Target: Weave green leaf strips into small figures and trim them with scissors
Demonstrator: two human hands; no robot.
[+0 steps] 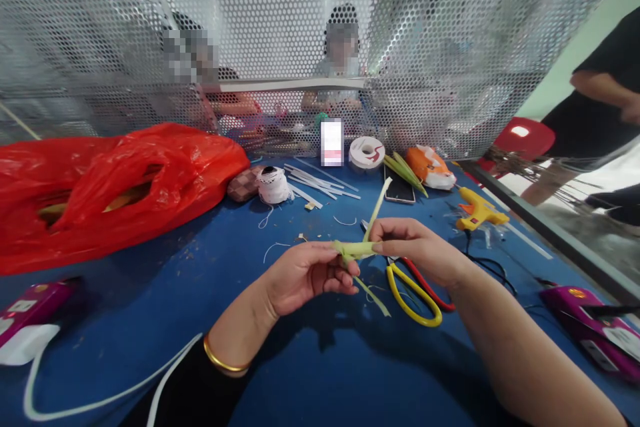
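Note:
A pale green leaf strip [360, 249], folded or knotted near its middle, is held above the blue table between my two hands. One narrow end points up and another hangs down to the right. My left hand [305, 275] pinches its left side with thumb and fingers; the other fingers curl below. The right end of the fold sits between the thumb and fingers of my right hand [417, 245]. Scissors [396, 293] with one yellow and one red handle lie below my right hand, which partly covers them.
Around lie a red plastic bag [200, 173], string spool [275, 188], white strips [320, 184], ribbon reel [358, 156], green leaves [409, 173], phone [400, 192], orange packet [425, 167], yellow glue gun [477, 209] and purple power strip [585, 320]. A perforated metal screen [280, 27] stands behind; people are nearby.

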